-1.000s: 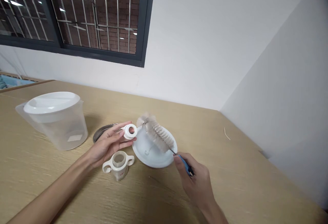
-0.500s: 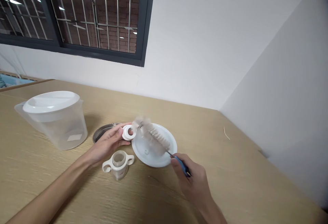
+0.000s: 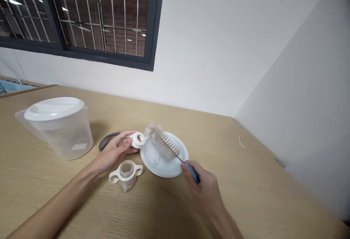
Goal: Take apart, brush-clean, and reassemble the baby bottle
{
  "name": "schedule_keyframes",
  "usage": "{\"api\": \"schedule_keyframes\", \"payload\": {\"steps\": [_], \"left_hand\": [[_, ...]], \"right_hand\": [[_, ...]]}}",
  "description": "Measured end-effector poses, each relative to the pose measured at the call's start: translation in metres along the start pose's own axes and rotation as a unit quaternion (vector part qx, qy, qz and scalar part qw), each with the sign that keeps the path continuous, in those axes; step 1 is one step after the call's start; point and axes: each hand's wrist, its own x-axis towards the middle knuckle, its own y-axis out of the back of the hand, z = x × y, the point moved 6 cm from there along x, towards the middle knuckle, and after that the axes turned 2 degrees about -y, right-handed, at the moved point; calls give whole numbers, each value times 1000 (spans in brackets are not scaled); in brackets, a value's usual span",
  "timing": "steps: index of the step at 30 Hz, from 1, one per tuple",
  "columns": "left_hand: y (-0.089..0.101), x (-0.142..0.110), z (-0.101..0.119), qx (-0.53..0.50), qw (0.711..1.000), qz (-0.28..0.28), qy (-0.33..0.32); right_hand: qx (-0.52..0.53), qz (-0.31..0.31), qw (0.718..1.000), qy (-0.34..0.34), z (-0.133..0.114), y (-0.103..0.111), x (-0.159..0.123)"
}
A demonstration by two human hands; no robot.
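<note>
Between the fingers of my left hand (image 3: 116,150) is a white bottle collar ring (image 3: 139,139), its round opening turned toward the brush. My right hand (image 3: 203,184) is wrapped round the blue handle of a bottle brush (image 3: 168,144). The brush's pale, bristly head hangs over a white plate (image 3: 164,171), with its fluffy tip close beside the ring; whether they touch I cannot tell. Below my left hand a two-handled baby bottle (image 3: 127,177) stands upright without a top. A metal dish (image 3: 105,142) lies partly hidden behind my left hand.
A clear plastic pitcher (image 3: 64,133) with a white lid stands at the left of the wooden table (image 3: 131,217). A thin pale strip (image 3: 241,141) lies on the right. Walls (image 3: 202,56) border the back and right of the table.
My left hand has tilted the ring slightly, so its opening faces more to the right. The brush has turned a little in my right hand, and its bristles look sharper.
</note>
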Motion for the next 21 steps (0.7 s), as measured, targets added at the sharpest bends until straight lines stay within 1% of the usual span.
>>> {"api": "schedule_keyframes", "payload": {"steps": [3, 6, 10, 13, 17, 19, 21], "left_hand": [[2, 1, -1, -9, 1000, 16, 4], [5, 3, -3, -25, 999, 34, 5], [10, 3, -5, -49, 997, 60, 19], [9, 2, -3, -60, 997, 53, 20], [9, 2, -2, -67, 996, 56, 22], [10, 2, -4, -61, 996, 62, 24], [11, 2, -6, -57, 996, 64, 28]], "right_hand": [[-9, 7, 999, -40, 10, 4, -1], [15, -2, 998, -53, 12, 5, -3], [52, -34, 998, -19, 3, -1, -3], [47, -42, 998, 4, -1, -3, -1], [23, -22, 999, -10, 4, -1, -1], [31, -20, 999, -15, 4, -1, -2], [47, -26, 999, -6, 0, -2, -3]]}}
